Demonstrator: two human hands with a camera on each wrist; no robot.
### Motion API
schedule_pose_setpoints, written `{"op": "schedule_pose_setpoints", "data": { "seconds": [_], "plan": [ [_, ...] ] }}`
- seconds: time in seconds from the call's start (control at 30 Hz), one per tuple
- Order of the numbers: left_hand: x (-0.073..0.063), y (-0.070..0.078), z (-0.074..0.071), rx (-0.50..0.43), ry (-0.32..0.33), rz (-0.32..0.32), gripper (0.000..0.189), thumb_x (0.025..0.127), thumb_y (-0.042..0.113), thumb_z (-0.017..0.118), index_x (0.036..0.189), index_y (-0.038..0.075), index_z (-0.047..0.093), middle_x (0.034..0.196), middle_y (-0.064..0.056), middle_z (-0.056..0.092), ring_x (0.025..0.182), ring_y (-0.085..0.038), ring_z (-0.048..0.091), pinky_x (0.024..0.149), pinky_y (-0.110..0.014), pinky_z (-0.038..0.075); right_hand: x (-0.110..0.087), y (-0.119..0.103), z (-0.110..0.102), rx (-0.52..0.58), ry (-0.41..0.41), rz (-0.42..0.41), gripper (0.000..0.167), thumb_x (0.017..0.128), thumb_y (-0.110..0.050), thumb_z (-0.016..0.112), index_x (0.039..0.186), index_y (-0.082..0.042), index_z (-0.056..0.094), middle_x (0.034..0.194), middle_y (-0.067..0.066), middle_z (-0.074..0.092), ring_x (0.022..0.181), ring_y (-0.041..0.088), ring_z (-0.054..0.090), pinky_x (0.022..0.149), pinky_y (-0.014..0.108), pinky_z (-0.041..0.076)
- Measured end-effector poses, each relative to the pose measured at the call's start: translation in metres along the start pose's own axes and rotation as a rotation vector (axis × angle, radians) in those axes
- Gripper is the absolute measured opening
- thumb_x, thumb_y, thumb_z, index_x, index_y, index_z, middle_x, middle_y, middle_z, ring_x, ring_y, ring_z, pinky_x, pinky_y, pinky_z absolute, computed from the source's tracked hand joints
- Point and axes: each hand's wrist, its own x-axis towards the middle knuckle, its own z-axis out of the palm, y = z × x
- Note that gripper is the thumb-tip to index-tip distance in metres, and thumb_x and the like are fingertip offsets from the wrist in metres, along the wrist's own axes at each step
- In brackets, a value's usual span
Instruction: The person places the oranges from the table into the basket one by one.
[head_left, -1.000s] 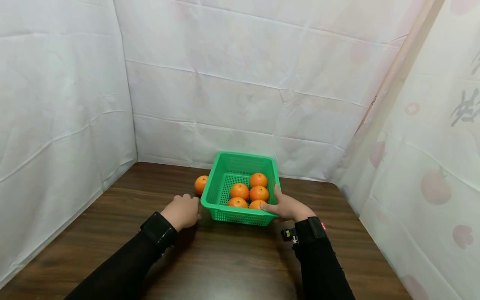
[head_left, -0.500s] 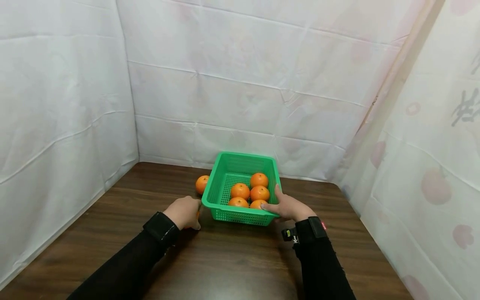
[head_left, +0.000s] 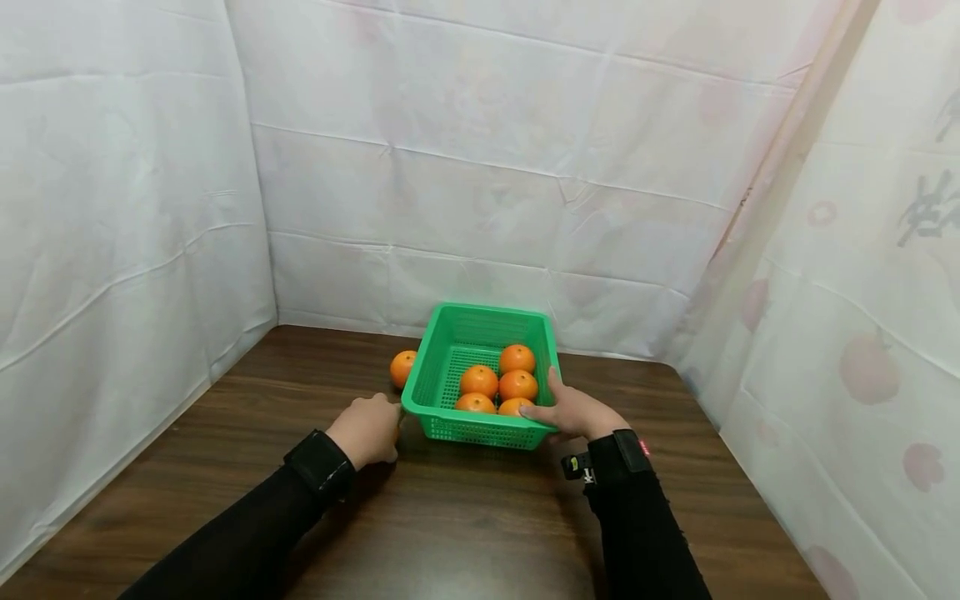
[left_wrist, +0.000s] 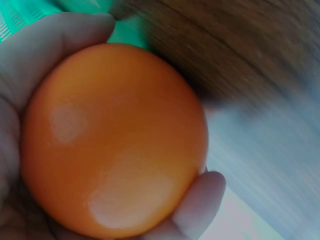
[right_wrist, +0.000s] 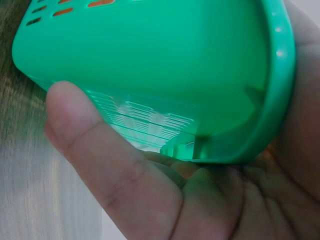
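My left hand (head_left: 365,431) is low over the table, just left of the green plastic basket (head_left: 480,427)'s front corner. In the left wrist view its fingers and thumb curl round an orange (left_wrist: 115,140); from the head this fruit is almost wholly hidden by the hand. The right hand (head_left: 581,414) grips the basket at its front right corner, thumb over the rim and other fingers outside, below the rim (right_wrist: 282,75). Several oranges (head_left: 478,381) lie inside the basket, mostly toward its right and front. Another orange (head_left: 402,368) rests on the table against the basket's left side.
The dark wooden table (head_left: 450,533) carries the basket near its back edge. White cloth (head_left: 480,167) hangs behind the table and along its left and right sides.
My left hand has turned slightly by the basket's front left corner, and a bit of orange showed under its fingers half a second ago. The right hand and basket have stayed put.
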Motion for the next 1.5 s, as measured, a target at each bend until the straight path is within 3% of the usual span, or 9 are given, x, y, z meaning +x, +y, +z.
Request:
{"op": "schedule_pose_setpoints", "data": {
  "seconds": [0.17, 0.4, 0.57, 0.8, 1.03, 1.5],
  "plan": [
    [0.000, -0.003, 0.000, -0.012, -0.031, -0.015, 0.040, 0.072, 0.024, 0.094, 0.104, 0.013, 0.073, 0.094, -0.008, 0.063, 0.076, -0.027, 0.061, 0.067, -0.040, 0.055, 0.002, 0.000, 0.001, -0.003, -0.004, -0.002, 0.116, 0.099, -0.063, 0.066, 0.171, -0.020, -0.014, 0.176, 0.027, 0.016, 0.106, 0.030, 0.078, 0.101, 0.047, 0.058],
    [0.002, 0.002, -0.001, 0.035, -0.040, 0.022, 0.043, 0.072, 0.025, 0.094, 0.106, 0.009, 0.074, 0.099, -0.013, 0.065, 0.083, -0.032, 0.063, 0.074, -0.046, 0.059, 0.001, 0.002, -0.001, -0.009, 0.008, 0.001, 0.116, 0.099, -0.063, 0.066, 0.171, -0.020, -0.015, 0.175, 0.028, 0.019, 0.106, 0.030, 0.078, 0.101, 0.048, 0.058],
    [0.001, 0.000, 0.001, 0.046, -0.044, 0.020, 0.047, 0.073, 0.027, 0.095, 0.111, 0.008, 0.075, 0.099, -0.012, 0.065, 0.082, -0.031, 0.062, 0.073, -0.044, 0.058, 0.002, 0.002, 0.000, -0.024, 0.006, -0.006, 0.117, 0.098, -0.066, 0.065, 0.171, -0.018, -0.013, 0.174, 0.028, 0.023, 0.105, 0.030, 0.078, 0.106, 0.051, 0.055],
    [0.000, -0.010, 0.001, -0.007, -0.055, 0.051, 0.049, 0.075, 0.028, 0.094, 0.118, 0.014, 0.074, 0.099, -0.009, 0.064, 0.079, -0.026, 0.060, 0.069, -0.041, 0.055, 0.001, 0.001, 0.001, -0.038, 0.013, -0.008, 0.118, 0.098, -0.067, 0.065, 0.171, -0.016, -0.013, 0.173, 0.029, 0.025, 0.100, 0.028, 0.079, 0.110, 0.054, 0.052],
    [-0.002, -0.022, -0.001, 0.003, -0.046, 0.058, 0.056, 0.074, 0.026, 0.095, 0.124, 0.012, 0.073, 0.099, -0.010, 0.064, 0.080, -0.028, 0.061, 0.070, -0.042, 0.056, 0.001, 0.000, 0.000, -0.049, 0.016, 0.000, 0.118, 0.098, -0.067, 0.065, 0.171, -0.016, -0.012, 0.173, 0.028, 0.026, 0.100, 0.027, 0.079, 0.113, 0.056, 0.049],
    [0.008, -0.037, -0.012, 0.019, -0.022, 0.057, 0.055, 0.078, 0.031, 0.093, 0.125, 0.012, 0.071, 0.099, -0.008, 0.060, 0.073, -0.021, 0.058, 0.062, -0.036, 0.056, 0.001, 0.001, 0.001, -0.050, 0.017, 0.001, 0.118, 0.098, -0.068, 0.064, 0.171, -0.016, -0.013, 0.171, 0.028, 0.030, 0.098, 0.024, 0.079, 0.112, 0.056, 0.049]
  ]
}}
